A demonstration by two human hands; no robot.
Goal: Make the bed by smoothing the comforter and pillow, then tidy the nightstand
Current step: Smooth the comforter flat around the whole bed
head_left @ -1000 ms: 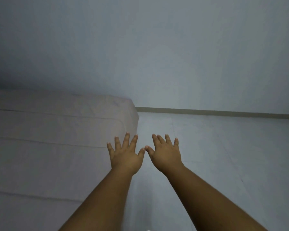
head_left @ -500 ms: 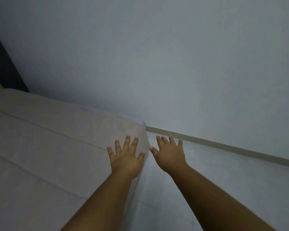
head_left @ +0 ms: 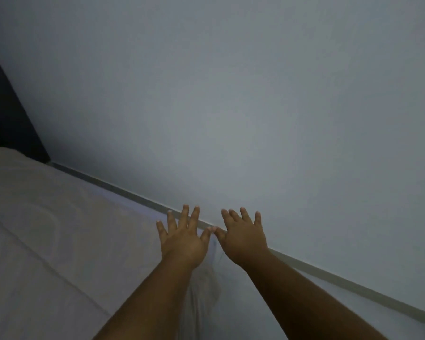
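Note:
A pale comforter [head_left: 59, 231] covers the bed and fills the lower left, lying mostly flat with a few long creases. My left hand [head_left: 182, 239] is stretched out, palm down, fingers spread, over the bed's far right corner. My right hand [head_left: 243, 236] is beside it, also flat with spread fingers, out past the bed's edge in front of the wall. The thumbs nearly touch. Neither hand holds anything. No pillow or nightstand is in view.
A plain grey-white wall [head_left: 255, 106] fills most of the view. A light skirting strip [head_left: 329, 273] runs diagonally along its foot. A dark headboard or panel [head_left: 8, 123] stands at the far left. The room is dim.
The view has swung and tilted, so the wall's skirting now runs steeply down to the right. Both hands stay flat and spread, now nearer the wall, thumbs closer together.

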